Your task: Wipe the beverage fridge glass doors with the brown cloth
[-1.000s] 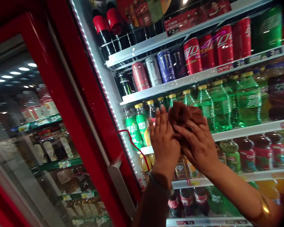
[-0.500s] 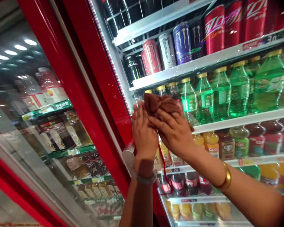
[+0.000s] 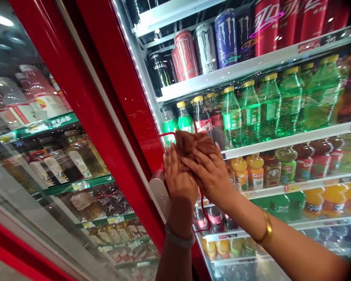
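A bunched brown cloth (image 3: 186,142) is pressed to the glass door of a drinks cooler. My right hand (image 3: 212,173) lies over the cloth's right and lower part, its fingers bent across the folds. My left hand (image 3: 179,175) is against the cloth's left edge, fingers long and side by side, thumb hidden. The two hands touch at the cloth. A thin red outline (image 3: 203,212) on the glass runs down below my right hand. Behind the glass, just above the cloth, stand a cola bottle (image 3: 202,121) and green soda bottles (image 3: 231,117).
A red door frame (image 3: 117,78) slants along the left, with a rounded silver piece (image 3: 158,191) beside my left wrist. Inside the cooler, Monster cans (image 3: 185,54) and red cola cans (image 3: 266,29) fill an upper shelf. Another glass-fronted cooler with bottles (image 3: 60,156) stands at left.
Both hands and the cloth have slid lower on the glass relative to the bottles behind. The camera view has also shifted. The cola bottle and green bottles above the cloth show more fully now.
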A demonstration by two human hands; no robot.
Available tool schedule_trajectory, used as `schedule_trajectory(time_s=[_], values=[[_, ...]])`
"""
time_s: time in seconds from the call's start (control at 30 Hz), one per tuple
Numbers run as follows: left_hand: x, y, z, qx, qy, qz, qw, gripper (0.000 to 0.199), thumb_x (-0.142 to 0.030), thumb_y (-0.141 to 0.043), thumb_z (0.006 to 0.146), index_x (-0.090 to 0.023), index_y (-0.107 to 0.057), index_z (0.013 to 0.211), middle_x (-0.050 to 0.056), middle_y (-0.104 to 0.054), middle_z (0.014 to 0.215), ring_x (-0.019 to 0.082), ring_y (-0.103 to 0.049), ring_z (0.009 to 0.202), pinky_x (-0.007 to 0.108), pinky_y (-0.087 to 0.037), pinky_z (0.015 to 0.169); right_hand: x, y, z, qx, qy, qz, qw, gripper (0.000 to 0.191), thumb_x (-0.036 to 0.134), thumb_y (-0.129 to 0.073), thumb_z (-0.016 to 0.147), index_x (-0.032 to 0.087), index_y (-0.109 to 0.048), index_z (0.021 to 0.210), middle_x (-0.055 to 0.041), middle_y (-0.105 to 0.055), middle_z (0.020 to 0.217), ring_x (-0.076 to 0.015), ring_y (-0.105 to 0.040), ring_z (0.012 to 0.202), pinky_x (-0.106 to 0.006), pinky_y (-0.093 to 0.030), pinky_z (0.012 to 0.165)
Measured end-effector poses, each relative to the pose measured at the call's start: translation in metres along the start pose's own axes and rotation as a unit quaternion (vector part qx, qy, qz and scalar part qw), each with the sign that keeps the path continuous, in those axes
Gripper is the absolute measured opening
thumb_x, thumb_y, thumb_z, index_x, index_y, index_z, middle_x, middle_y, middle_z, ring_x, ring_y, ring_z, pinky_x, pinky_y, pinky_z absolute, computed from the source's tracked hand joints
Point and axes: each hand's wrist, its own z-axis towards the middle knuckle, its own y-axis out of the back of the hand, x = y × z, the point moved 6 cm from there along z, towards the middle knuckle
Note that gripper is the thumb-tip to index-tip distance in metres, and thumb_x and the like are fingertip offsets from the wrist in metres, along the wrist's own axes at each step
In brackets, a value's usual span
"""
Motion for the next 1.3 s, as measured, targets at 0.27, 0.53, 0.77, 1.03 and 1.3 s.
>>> schedule_trajectory(time_s=[0.27,0.53,0.77,1.03,1.3], values=[[-0.020,-0.023,-0.043,0.038,0.028,0.040,0.998,0.068,-0.017,-0.046,0.103,-0.013,-0.021,0.166,0.020,-0.023,0.171,0.030,-0.008,0.162,0.064,-0.014,0.131,-0.032,0.025,-0.028,-0.056,-0.106,-0.039,0.992,0.049,0.013,-0.064,0.091,0.030,-0.064,0.137,-0.0094,-0.065,0.139,-0.0280,-0.061,0.118,-0.067,-0.023,0.126],[-0.004,-0.023,-0.057,-0.033,-0.053,-0.014,0.998,0.069,-0.016,-0.046,0.103,-0.014,-0.019,0.167,0.018,-0.026,0.171,0.027,-0.014,0.163,0.054,-0.019,0.133,-0.014,0.012,-0.073,0.015,0.018,0.012,1.000,0.039,0.016,-0.060,0.097,0.033,-0.069,0.130,0.0012,-0.073,0.127,-0.0172,-0.061,0.103,-0.050,-0.019,0.132],[-0.023,-0.036,-0.051,-0.012,0.038,0.034,0.999,0.077,-0.019,-0.048,0.103,-0.016,-0.006,0.167,0.018,-0.012,0.173,0.031,0.001,0.163,0.063,-0.005,0.132,-0.053,0.033,-0.051,-0.068,-0.131,-0.035,0.988,0.050,0.017,-0.064,0.092,0.030,-0.063,0.140,-0.0095,-0.060,0.142,-0.0297,-0.056,0.125,-0.064,-0.034,0.121],[-0.027,-0.042,-0.061,-0.017,0.003,0.023,1.000,0.076,-0.018,-0.048,0.103,-0.016,-0.007,0.167,0.018,-0.020,0.172,0.031,-0.005,0.163,0.063,-0.003,0.132,-0.041,0.030,-0.104,0.031,-0.007,-0.030,0.999,0.044,0.014,-0.060,0.096,0.035,-0.066,0.134,-0.0004,-0.071,0.128,-0.0186,-0.061,0.108,-0.061,-0.016,0.132],[-0.062,-0.059,-0.059,0.002,0.020,0.012,1.000,0.075,-0.016,-0.047,0.102,-0.020,-0.009,0.167,0.014,-0.025,0.171,0.029,-0.004,0.163,0.062,-0.001,0.132,-0.073,0.052,-0.073,-0.038,-0.084,-0.035,0.995,0.048,0.015,-0.064,0.092,0.031,-0.064,0.137,-0.0076,-0.061,0.142,-0.0260,-0.058,0.127,-0.067,-0.020,0.128]])
